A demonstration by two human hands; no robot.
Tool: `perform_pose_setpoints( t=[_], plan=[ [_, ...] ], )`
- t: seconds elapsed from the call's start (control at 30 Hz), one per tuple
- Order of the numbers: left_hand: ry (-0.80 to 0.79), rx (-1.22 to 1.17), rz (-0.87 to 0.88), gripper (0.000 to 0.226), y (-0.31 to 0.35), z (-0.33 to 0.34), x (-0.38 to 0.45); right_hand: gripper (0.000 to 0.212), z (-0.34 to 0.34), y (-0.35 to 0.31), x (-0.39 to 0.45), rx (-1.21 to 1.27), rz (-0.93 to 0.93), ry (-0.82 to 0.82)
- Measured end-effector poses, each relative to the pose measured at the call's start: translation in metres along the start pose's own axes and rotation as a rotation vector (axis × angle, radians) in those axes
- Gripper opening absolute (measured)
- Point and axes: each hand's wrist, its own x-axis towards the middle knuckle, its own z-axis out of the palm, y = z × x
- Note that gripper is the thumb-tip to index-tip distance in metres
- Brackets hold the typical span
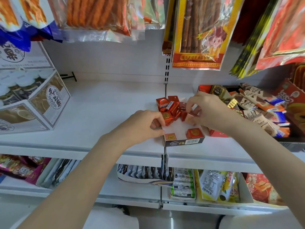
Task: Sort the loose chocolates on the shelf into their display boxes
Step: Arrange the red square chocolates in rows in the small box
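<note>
Near the front edge of the white metal shelf [102, 103] sits a low cardboard display box [184, 141], its rear half piled with small square red-foil chocolates [170, 107]. The left hand [143, 125] grips the box's left wall. The right hand [206, 109] pinches one foil-wrapped chocolate [189, 117] over the box. These pieces look light, rigid and slick in their foil, likely easy to dent; a fingertip pinch across opposite flat sides seems best. The thin box probably flexes, so steadying a wall suits.
</note>
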Motion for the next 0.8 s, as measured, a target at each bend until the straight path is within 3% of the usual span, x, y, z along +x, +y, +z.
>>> perform_pose_setpoints(
  t=[0.17, 0.23, 0.5, 0.6, 0.8],
  plan=[
    [0.008, -0.023, -0.002, 0.016, -0.001, 0.0, 0.001, 0.023, -0.021, -0.002, -0.009, 0.561, 0.166, -0.051],
    [0.007, -0.032, -0.005, 0.016, -0.001, 0.001, 0.001, 0.024, -0.021, -0.003, -0.012, 0.672, 0.193, -0.1],
    [0.01, -0.043, 0.006, 0.017, -0.005, 0.001, -0.001, 0.028, -0.011, -0.016, -0.006, 0.862, 0.187, -0.191],
    [0.084, -0.157, 0.031, 0.013, 0.002, -0.007, -0.002, 0.03, -0.01, -0.018, -0.003, 0.979, 0.201, -0.22],
    [0.202, -0.412, 0.037, 0.01, 0.017, -0.007, -0.003, 0.03, -0.005, -0.023, 0.0, 0.959, 0.189, -0.187]
  ],
)
